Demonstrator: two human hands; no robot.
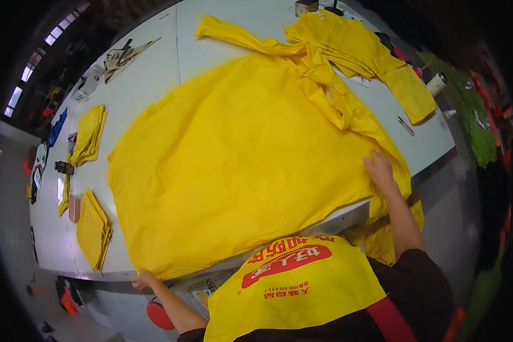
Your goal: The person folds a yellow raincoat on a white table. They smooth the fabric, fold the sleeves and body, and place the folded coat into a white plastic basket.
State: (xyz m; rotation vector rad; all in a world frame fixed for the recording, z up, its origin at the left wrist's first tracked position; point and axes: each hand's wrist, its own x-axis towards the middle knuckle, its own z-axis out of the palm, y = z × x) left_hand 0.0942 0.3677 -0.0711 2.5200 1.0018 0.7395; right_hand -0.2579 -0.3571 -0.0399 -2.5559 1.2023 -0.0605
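White tabletop (159,62), bowed by the lens, with a dim workroom around it and bright windows (34,67) at the far left. One broad sheet of yellow cloth (228,154) covers most of the surface. Its near-left corner reaches the near edge, its right side spills over that edge, and its far-right part is bunched into thick folds.

Hands, as I read them from my remote seat: the left hand (145,280) has its fingers closed on the near-left corner. The right hand (380,170) rests at the cloth's right side, above the hanging part; I cannot tell whether those fingers pinch the fabric or only press on it (the back of the hand hides the contact).

Notes on handling, my judgement only. I would hold the left corner as an anchor and draw the right side outward with gentle, even tension; shallow ripples cross the middle, and a hard pull would probably skew them. For the bunched folds, I favour loosening layer by layer over tugging, since they lie against the yellow stack (347,43) and could drag it along. Overhang on the right may make the sheet creep, so a flat palm there seems wise. I would also steer clear of the slim red tool (405,126) (snips, perhaps) and the folded bundle (94,231) just beside the cloth's left edge.
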